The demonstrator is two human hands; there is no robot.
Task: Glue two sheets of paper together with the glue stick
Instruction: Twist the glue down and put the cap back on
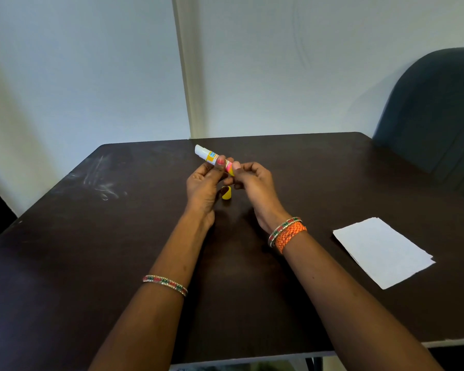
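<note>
- Fingers (pixel 220 160) of both hands are seen pinching the uncapped glue stick (pixel 212 157) above the table (pixel 65 263).
- Over-twisting the base could push out too much glue, which might snap.
- Yellow cap (pixel 226 193) could be knocked; paper sheets (pixel 381 250) lie well apart, right.
</note>
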